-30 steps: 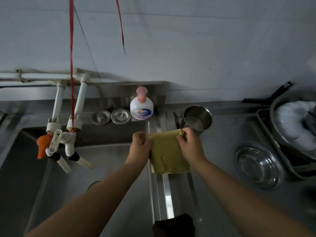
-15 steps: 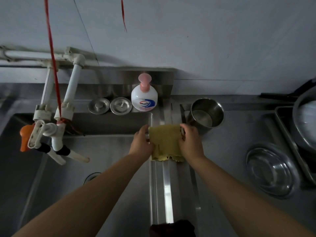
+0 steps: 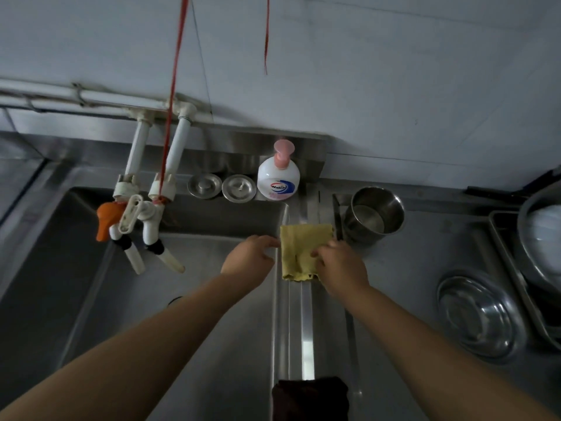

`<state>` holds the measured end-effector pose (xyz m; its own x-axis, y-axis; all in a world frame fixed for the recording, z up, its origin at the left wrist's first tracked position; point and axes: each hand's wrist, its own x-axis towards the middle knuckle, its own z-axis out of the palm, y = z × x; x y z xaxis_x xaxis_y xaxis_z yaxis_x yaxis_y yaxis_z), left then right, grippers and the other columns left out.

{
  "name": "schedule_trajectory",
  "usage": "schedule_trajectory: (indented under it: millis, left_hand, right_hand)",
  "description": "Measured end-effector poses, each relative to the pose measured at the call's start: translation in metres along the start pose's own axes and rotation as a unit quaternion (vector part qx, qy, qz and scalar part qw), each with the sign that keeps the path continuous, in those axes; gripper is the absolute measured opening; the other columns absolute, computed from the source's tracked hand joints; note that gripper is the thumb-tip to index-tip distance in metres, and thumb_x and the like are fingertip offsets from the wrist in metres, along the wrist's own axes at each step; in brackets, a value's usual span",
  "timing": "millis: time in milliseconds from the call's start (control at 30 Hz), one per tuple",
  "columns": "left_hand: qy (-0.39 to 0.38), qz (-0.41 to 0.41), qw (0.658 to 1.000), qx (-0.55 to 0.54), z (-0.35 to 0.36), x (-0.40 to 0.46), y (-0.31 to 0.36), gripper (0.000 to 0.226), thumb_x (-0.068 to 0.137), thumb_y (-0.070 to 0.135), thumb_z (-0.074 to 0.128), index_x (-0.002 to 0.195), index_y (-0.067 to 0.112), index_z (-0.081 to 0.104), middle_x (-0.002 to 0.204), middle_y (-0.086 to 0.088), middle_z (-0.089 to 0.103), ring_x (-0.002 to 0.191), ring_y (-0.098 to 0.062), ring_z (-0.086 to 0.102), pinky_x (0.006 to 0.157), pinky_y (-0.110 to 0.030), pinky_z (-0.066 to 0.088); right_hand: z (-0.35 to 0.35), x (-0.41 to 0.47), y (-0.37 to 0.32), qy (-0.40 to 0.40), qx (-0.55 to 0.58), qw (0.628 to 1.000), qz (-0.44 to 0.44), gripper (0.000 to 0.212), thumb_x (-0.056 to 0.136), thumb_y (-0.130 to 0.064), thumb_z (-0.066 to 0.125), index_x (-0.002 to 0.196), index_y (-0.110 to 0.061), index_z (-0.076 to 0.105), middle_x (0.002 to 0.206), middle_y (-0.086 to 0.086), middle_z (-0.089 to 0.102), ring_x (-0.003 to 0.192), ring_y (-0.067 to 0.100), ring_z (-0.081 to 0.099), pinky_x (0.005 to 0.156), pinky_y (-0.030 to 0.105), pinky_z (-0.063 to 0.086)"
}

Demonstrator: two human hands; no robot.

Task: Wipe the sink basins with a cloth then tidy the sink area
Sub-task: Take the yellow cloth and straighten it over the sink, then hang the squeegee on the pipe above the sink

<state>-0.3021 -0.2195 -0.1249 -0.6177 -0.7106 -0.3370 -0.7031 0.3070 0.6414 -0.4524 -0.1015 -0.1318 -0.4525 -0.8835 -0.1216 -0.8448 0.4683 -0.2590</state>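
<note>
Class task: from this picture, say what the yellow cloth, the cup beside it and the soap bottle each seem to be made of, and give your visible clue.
Yellow cloth: soft woven or microfibre fabric, matte; it drapes and wrinkles over the sink divider.
Cup: probably stainless steel, with a shiny, reflective wall.
Soap bottle: likely plastic, smooth white body with a printed label and pink pump.

1. The sink [image 3: 212,299] was brushed metal with a dull sheen.
2. The yellow cloth [image 3: 300,247] looked soft, matt and woven.
3. The soap bottle [image 3: 277,180] was glossy white plastic.
4. The cup [image 3: 376,214] was shiny steel.
</note>
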Motion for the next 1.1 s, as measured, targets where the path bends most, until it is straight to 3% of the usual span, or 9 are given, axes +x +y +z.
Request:
schedule_trajectory:
  millis: [167, 400, 533, 767, 1100]
  left_hand:
    - [-0.019, 0.022, 0.993, 0.113, -0.043, -0.056, -0.024, 0.038, 0.089, 0.022, 0.053, 0.126, 0.031, 0.055, 0.131, 0.004, 0.054, 0.116, -0.016, 0.053, 0.09, -0.026, 0.043]
    - [-0.026, -0.008, 0.967, 0.252, -0.121, -0.155, -0.102, 0.037, 0.095, 0.028, 0.046, 0.131, 0.029, 0.047, 0.133, 0.004, 0.05, 0.123, -0.018, 0.049, 0.095, -0.031, 0.042]
    - [0.006, -0.051, 0.953, 0.299, -0.176, -0.23, -0.173, 0.035, 0.096, 0.024, 0.041, 0.13, 0.022, 0.049, 0.129, -0.001, 0.053, 0.117, -0.022, 0.052, 0.094, -0.034, 0.044]
    - [0.094, -0.131, 0.941, 0.298, -0.275, -0.397, -0.328, 0.031, 0.095, 0.023, 0.042, 0.123, 0.023, 0.054, 0.121, -0.001, 0.057, 0.111, -0.021, 0.054, 0.09, -0.035, 0.048]
    - [0.205, -0.292, 0.895, 0.268, -0.357, -0.622, -0.504, 0.032, 0.094, 0.034, 0.038, 0.115, 0.024, 0.06, 0.116, 0.001, 0.062, 0.108, -0.021, 0.059, 0.075, -0.032, 0.047]
  right_hand:
    - [-0.014, -0.019, -0.059, -0.09, -0.121, 0.986, -0.068, 0.021, 0.091, -0.011, 0.047, 0.103, -0.011, 0.064, 0.105, 0.01, 0.062, 0.098, 0.029, 0.059, 0.066, 0.027, 0.038]
    - [-0.017, -0.052, -0.182, -0.117, -0.199, 0.962, -0.146, 0.026, 0.09, -0.013, 0.042, 0.11, -0.013, 0.06, 0.117, 0.012, 0.06, 0.108, 0.032, 0.058, 0.083, 0.034, 0.046]
    - [-0.004, -0.075, -0.274, -0.134, -0.214, 0.951, -0.179, 0.023, 0.091, -0.015, 0.044, 0.109, -0.015, 0.058, 0.117, 0.01, 0.059, 0.11, 0.032, 0.057, 0.083, 0.034, 0.046]
    - [0.042, -0.14, -0.468, -0.161, -0.231, 0.928, -0.245, 0.022, 0.092, -0.022, 0.041, 0.102, -0.016, 0.06, 0.103, 0.006, 0.06, 0.097, 0.027, 0.059, 0.069, 0.032, 0.041]
    - [0.114, -0.231, -0.733, -0.156, -0.21, 0.882, -0.393, 0.024, 0.093, -0.027, 0.04, 0.107, -0.02, 0.059, 0.114, 0.004, 0.061, 0.104, 0.028, 0.057, 0.07, 0.03, 0.039]
